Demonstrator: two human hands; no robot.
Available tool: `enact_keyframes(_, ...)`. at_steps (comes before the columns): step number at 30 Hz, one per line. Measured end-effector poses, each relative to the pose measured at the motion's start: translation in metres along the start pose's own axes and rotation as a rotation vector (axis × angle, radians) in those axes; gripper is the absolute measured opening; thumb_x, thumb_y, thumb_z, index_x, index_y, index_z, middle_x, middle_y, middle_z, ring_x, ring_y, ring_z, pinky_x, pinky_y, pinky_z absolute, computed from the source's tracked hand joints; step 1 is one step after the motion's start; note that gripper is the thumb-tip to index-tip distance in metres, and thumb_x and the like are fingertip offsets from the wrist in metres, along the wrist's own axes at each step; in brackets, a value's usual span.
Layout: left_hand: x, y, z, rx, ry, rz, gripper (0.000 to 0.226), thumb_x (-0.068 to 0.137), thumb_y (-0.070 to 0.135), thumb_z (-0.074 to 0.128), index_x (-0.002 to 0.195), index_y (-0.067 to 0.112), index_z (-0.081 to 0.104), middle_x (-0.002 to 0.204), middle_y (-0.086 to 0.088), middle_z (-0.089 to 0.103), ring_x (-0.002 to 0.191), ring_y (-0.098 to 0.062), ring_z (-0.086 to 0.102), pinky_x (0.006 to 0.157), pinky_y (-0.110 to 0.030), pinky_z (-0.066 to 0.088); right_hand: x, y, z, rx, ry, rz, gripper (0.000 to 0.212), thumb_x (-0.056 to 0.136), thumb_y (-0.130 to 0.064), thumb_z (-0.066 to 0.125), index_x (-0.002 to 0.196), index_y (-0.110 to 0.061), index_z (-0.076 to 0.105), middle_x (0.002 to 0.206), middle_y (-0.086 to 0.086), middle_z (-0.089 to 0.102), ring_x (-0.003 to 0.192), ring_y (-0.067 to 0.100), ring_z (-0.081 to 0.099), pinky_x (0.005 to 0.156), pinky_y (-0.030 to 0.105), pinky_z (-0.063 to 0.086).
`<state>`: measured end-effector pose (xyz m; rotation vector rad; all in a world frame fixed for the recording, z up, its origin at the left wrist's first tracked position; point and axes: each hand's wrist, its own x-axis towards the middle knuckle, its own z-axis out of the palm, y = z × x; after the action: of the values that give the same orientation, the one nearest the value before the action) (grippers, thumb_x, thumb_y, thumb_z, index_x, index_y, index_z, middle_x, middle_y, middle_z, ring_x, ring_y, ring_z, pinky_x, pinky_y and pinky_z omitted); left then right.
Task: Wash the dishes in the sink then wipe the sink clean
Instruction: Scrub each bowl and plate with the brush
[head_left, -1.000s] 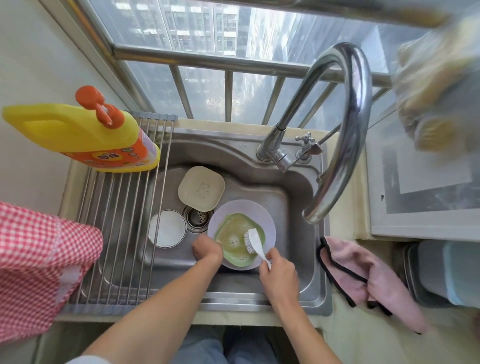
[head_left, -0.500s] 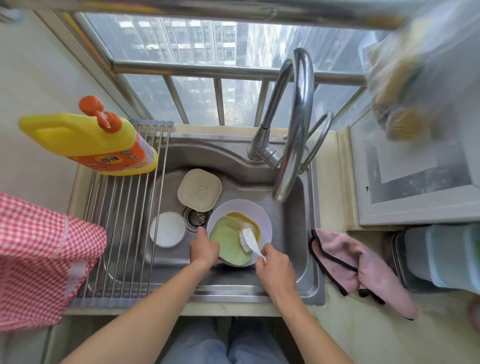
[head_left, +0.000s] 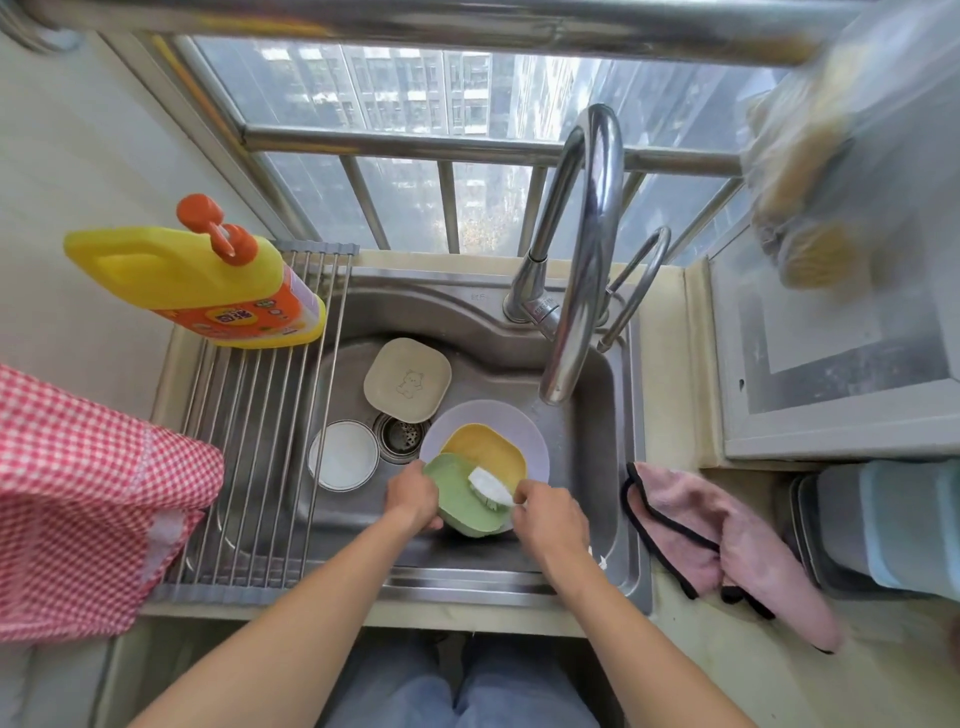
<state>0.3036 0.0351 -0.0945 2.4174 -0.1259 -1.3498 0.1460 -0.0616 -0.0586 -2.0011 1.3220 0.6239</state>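
Since a moment ago the left hand (head_left: 413, 496) has tipped the green dish (head_left: 462, 501) higher off the yellow dish (head_left: 485, 451), gripping its 9 o'clock rim in the sink (head_left: 587, 457). The right hand (head_left: 551, 517) clasps the white brush (head_left: 491, 486), bristles on the green dish; the handle is hidden in its fist, and the bag (head_left: 826, 171) at 2 o'clock is blurred.

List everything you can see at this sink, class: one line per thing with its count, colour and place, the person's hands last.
green dish: 1, green, held over sink
yellow dish: 1, yellow, on lilac plate
lilac plate: 1, lilac, in sink
beige dish: 1, beige, sink back
white bowl: 1, white, beside drain
brush: 1, white, on green dish
detergent bottle: 1, yellow, on rack
pink cloth: 1, pink, right counter
left hand: grips green dish
right hand: grips brush
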Motion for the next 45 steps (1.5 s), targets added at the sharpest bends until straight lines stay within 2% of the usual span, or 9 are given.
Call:
enact_keyframes(6,0.005,-0.010,0.005,-0.037,-0.064,0.054,0.027,0.092,0.011,0.043,0.109,0.018,0.062,0.095,-0.012,0.069,0.061,-0.033,0.072,0.055,-0.043,0.062,-0.002,-0.006,0.015,0.054,0.026,-0.170,0.022,0.094,-0.032,0.055,0.113,-0.033,0.067,0.099,0.001,0.073,0.098,0.030,0.065,0.079,0.035,0.052)
enact_keyframes(11,0.007,-0.016,0.004,-0.219,-0.085,-0.011,0.036,0.089,0.004,0.040,0.110,0.021,0.065,0.107,-0.016,0.066,0.086,-0.038,0.071,0.059,-0.047,0.063,0.004,0.000,0.012,-0.062,0.094,-0.103,0.019,0.097,-0.014,0.045,0.102,-0.026,0.060,0.095,0.007,0.069,0.092,0.037,0.064,0.073,0.038,0.049)
enact_keyframes(18,-0.005,-0.008,0.001,-0.293,-0.133,-0.005,0.047,0.091,0.000,0.032,0.115,0.023,0.065,0.104,-0.005,0.066,0.083,-0.026,0.070,0.060,-0.043,0.063,-0.005,-0.007,0.010,-0.068,0.122,-0.024,0.023,0.094,-0.008,0.045,0.103,-0.023,0.060,0.096,0.009,0.069,0.081,0.031,0.055,0.069,0.034,0.044)
enact_keyframes(22,-0.002,0.000,-0.012,-0.163,-0.141,0.062,0.037,0.084,0.006,0.037,0.100,0.012,0.070,0.090,-0.016,0.071,0.057,-0.032,0.068,0.059,-0.050,0.062,-0.010,-0.017,0.012,0.008,0.093,-0.183,0.015,0.095,-0.023,0.052,0.105,-0.027,0.062,0.094,0.006,0.070,0.090,0.034,0.062,0.069,0.035,0.044)
enact_keyframes(25,0.001,0.007,-0.021,-0.078,-0.127,0.087,0.034,0.083,0.006,0.037,0.095,0.003,0.068,0.084,-0.016,0.070,0.050,-0.031,0.067,0.058,-0.046,0.062,-0.010,-0.011,0.005,-0.133,0.088,-0.145,0.023,0.092,-0.009,0.046,0.101,-0.026,0.057,0.092,0.006,0.067,0.081,0.034,0.058,0.067,0.034,0.044)
enact_keyframes(29,0.008,0.009,-0.015,-0.048,-0.109,0.110,0.035,0.083,0.003,0.035,0.096,0.004,0.068,0.087,-0.020,0.071,0.049,-0.030,0.067,0.051,-0.041,0.060,-0.014,-0.005,0.004,-0.329,0.028,-0.139,0.034,0.092,0.003,0.044,0.112,-0.021,0.057,0.104,0.006,0.066,0.096,0.031,0.065,0.069,0.035,0.041)
enact_keyframes(33,0.014,0.003,0.001,-0.017,-0.117,0.085,0.033,0.085,0.001,0.035,0.098,0.001,0.065,0.089,-0.020,0.069,0.051,-0.033,0.068,0.056,-0.051,0.061,-0.008,-0.012,0.012,-0.304,0.040,-0.149,0.036,0.093,0.003,0.046,0.119,-0.019,0.056,0.107,0.006,0.066,0.098,0.032,0.066,0.070,0.037,0.042)
enact_keyframes(37,0.012,-0.003,0.009,0.055,-0.058,0.092,0.031,0.086,-0.001,0.034,0.096,0.003,0.063,0.089,-0.019,0.067,0.052,-0.033,0.069,0.047,-0.042,0.059,0.000,-0.014,0.020,-0.249,0.068,-0.203,0.042,0.093,0.002,0.042,0.126,-0.023,0.051,0.105,0.006,0.063,0.094,0.035,0.065,0.072,0.040,0.047)
enact_keyframes(45,0.011,-0.006,0.011,0.021,-0.003,0.097,0.032,0.088,-0.001,0.034,0.098,0.007,0.064,0.088,-0.017,0.066,0.048,-0.029,0.068,0.039,-0.035,0.055,-0.012,-0.005,0.017,-0.348,0.036,-0.172,0.034,0.094,0.003,0.043,0.120,-0.017,0.055,0.108,0.008,0.067,0.098,0.032,0.067,0.069,0.036,0.041)
